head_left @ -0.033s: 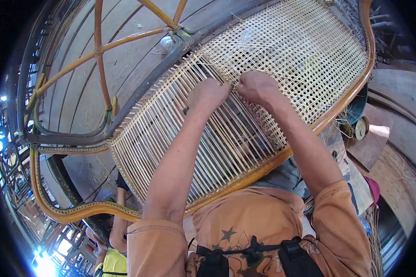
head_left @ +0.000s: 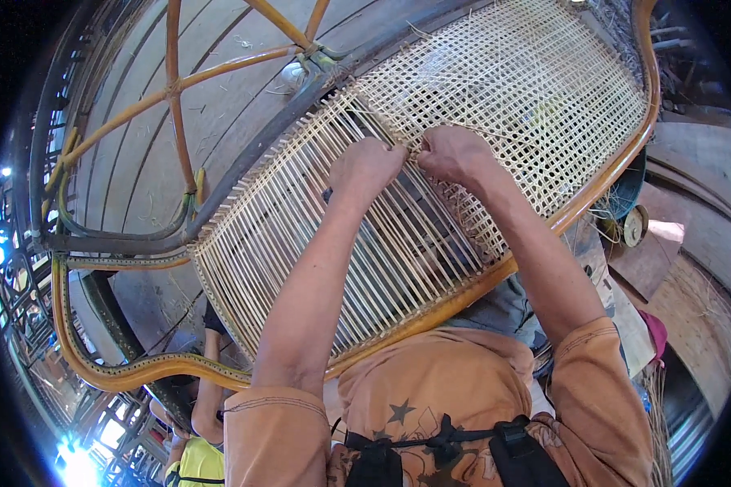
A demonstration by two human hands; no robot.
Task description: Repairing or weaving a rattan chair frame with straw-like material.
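Pinching thin cane strands point(head_left: 430, 235) on the woven panel point(head_left: 536, 89), left hand point(head_left: 367, 166) and right hand point(head_left: 455, 152) both seemingly closed, knuckles nearly touching.

No packages, labels, signs or screens show anywhere in this view.

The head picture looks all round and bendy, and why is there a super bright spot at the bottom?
In the head view, the fisheye lens bows the rattan frame and leaves black corners; glare burns white at the lower left edge; sunlight falls evenly on the woven cane panel, where the left hand and right hand look sharp.
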